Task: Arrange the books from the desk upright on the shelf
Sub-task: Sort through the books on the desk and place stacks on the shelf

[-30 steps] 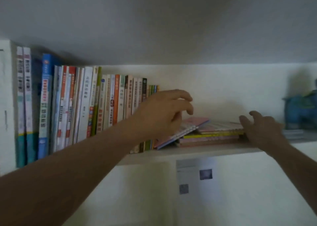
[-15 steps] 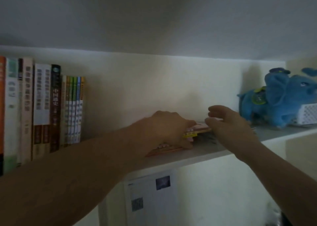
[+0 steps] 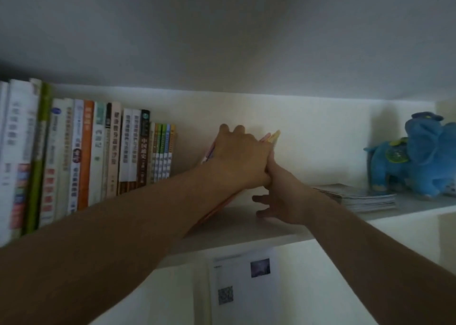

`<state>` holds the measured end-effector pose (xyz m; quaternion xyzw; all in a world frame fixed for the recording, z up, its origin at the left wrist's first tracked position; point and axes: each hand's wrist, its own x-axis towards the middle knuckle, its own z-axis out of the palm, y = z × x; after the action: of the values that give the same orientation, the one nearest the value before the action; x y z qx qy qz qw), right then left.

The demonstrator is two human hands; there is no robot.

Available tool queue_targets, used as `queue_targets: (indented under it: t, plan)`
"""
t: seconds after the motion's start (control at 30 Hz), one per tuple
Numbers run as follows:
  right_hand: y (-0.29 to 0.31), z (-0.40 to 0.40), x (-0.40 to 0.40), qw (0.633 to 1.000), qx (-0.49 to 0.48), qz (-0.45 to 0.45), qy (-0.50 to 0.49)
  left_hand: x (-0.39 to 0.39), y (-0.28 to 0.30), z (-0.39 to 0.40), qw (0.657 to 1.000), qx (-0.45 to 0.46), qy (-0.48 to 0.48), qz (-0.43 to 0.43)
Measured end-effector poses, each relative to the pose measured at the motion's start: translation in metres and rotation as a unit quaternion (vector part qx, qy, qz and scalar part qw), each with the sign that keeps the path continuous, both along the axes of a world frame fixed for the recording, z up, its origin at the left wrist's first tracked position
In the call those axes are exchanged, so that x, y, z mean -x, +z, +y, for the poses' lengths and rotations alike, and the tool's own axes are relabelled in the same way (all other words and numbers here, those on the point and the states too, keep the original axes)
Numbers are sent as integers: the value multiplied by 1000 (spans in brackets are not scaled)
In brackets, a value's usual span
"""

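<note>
Head view: left hand (image 3: 240, 155) grips tilted books (image 3: 272, 137) (thin ones).

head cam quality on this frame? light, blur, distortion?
Head view: dim and underexposed; soft blur on the upright book spines at left; wide-angle bowing of the shelf edge; left hand and right hand hide most of the tilted books.

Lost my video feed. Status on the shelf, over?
Left hand grips thin books, tilted upright. Right hand braces them, fingers spread. Gap to book row clear.
</note>
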<state>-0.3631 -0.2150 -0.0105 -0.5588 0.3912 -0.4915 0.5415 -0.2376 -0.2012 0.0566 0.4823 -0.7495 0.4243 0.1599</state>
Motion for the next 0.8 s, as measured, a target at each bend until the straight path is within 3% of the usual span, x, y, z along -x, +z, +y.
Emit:
queue_targets:
  t: [0.27,0.37,0.53,0.67,0.8]
  plan:
    - [59,-6,-117,978,192,0,86,-110,68,80,997,42,58,-26]
    - [73,-5,-162,966,232,-15,112,-156,90,92,996,-27,73,-31]
    - [54,2,-178,944,319,77,25,-202,88,85,994,-104,-17,37]
    - [12,-4,-156,917,359,163,55,-208,76,73,997,-76,4,-9]
    - [7,-1,-146,895,351,277,12,-199,90,74,986,-166,9,13]
